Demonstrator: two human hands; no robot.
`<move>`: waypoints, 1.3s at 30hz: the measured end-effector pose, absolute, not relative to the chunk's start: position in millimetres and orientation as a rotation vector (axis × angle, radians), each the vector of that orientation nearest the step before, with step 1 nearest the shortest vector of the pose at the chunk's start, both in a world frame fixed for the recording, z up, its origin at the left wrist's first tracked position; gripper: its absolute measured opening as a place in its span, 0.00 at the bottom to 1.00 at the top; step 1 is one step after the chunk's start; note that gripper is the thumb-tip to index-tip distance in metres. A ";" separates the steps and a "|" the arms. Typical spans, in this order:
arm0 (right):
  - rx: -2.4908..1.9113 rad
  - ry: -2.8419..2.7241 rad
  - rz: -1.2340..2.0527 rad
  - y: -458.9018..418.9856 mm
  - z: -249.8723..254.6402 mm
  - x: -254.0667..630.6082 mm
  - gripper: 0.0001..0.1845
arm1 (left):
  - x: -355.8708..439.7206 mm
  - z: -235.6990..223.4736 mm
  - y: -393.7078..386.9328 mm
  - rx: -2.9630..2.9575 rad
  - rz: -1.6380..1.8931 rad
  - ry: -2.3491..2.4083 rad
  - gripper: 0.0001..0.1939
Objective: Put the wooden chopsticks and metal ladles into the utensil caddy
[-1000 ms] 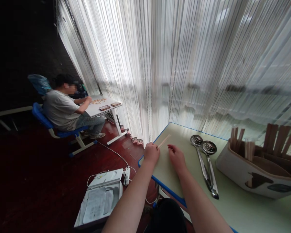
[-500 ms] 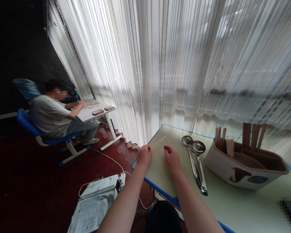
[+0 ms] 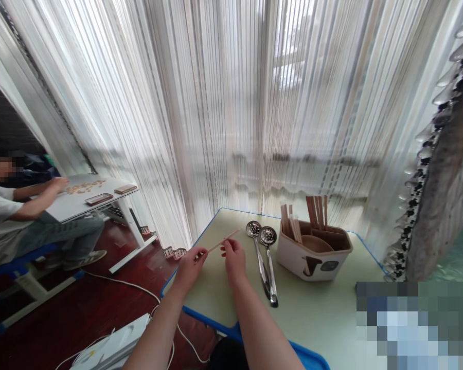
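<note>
A thin, pale wooden chopstick (image 3: pixel 216 246) slants upward to the right above the table's left part. My left hand (image 3: pixel 191 268) is closed around its lower end. Fingers of my right hand (image 3: pixel 234 257) are curled at the middle of the stick and appear to pinch it, though the contact is partly hidden. To the right of that hand lie two metal skimmers, the nearer-left skimmer (image 3: pixel 259 257) and the other skimmer (image 3: pixel 270 264), with perforated bowls pointing away from me.
A white-and-brown divided holder (image 3: pixel 308 259) with several chopstick bundles (image 3: pixel 317 211) stands on the pale blue-edged table (image 3: pixel 301 318). Curtains (image 3: pixel 216 128) hang behind. At the left a person (image 3: pixel 34 205) sits at another table (image 3: pixel 71 208). Cables (image 3: pixel 127 282) cross the floor.
My view has swung right, so everything sits further left. My right hand has come from beside the chopstick to its middle. My left hand keeps hold of it.
</note>
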State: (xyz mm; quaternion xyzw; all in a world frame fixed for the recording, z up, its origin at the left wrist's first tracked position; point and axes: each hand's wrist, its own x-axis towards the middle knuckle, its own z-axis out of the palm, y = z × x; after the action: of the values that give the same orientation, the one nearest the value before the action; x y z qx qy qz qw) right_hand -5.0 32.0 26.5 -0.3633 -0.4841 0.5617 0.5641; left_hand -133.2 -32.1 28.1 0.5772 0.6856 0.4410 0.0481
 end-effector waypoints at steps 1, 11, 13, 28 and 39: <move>-0.851 -1.119 1.332 31.6 28.1 -4.3 0.13 | -133.2 27.4 -31.4 1.750 1.350 2.087 0.08; -0.745 -1.017 1.312 26.0 42.0 1.8 0.13 | -132.4 25.2 -32.3 1.710 1.429 2.090 0.10; -0.751 -0.955 1.320 27.5 42.9 3.7 0.13 | -134.6 24.5 -32.7 1.607 1.544 2.017 0.12; -0.563 -0.712 1.544 23.8 58.8 21.8 0.12 | -139.0 64.8 -60.9 0.900 2.051 1.350 0.16; -0.559 -1.109 1.158 -37.7 96.7 84.2 0.11 | -122.7 44.3 -83.0 1.078 1.727 1.392 0.18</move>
State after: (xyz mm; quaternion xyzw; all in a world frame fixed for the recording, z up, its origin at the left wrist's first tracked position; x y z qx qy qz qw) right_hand 84.2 -37.7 96.7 -0.2473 -0.4901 0.5119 0.6608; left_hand -122.7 -83.0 44.3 0.4123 0.5326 0.6607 0.3314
